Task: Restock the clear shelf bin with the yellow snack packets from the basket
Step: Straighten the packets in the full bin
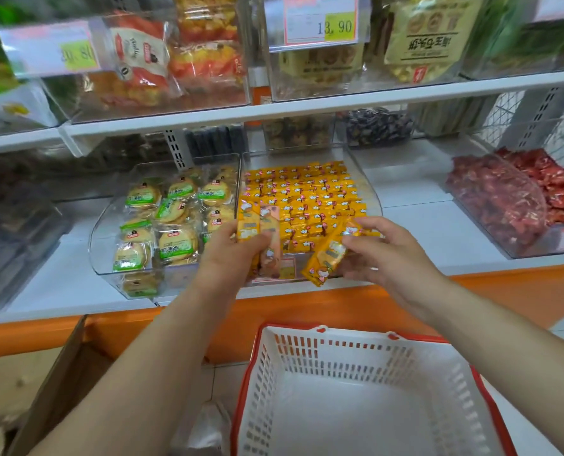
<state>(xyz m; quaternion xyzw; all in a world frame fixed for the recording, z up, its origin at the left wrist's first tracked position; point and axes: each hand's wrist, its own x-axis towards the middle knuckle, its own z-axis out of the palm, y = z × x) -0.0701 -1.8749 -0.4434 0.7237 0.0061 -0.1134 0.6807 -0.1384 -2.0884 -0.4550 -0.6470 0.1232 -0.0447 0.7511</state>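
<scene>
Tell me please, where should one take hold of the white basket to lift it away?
Probably by the red handles, which seem to be folded down along the rim of the basket. Come from above: it stands upright with its open top upward, and its sloping lattice walls offer a poorer grip.

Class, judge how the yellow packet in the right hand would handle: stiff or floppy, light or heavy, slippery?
Probably light: the right hand holds the yellow packet in a loose pinch. Likely slippery: its wrapper looks glossy. Probably stiffish: it juts out without sagging.

Glossy foil-like yellow packets (323, 261), clear smooth plastic bin (368, 189), white perforated plastic basket (340, 363)
</scene>
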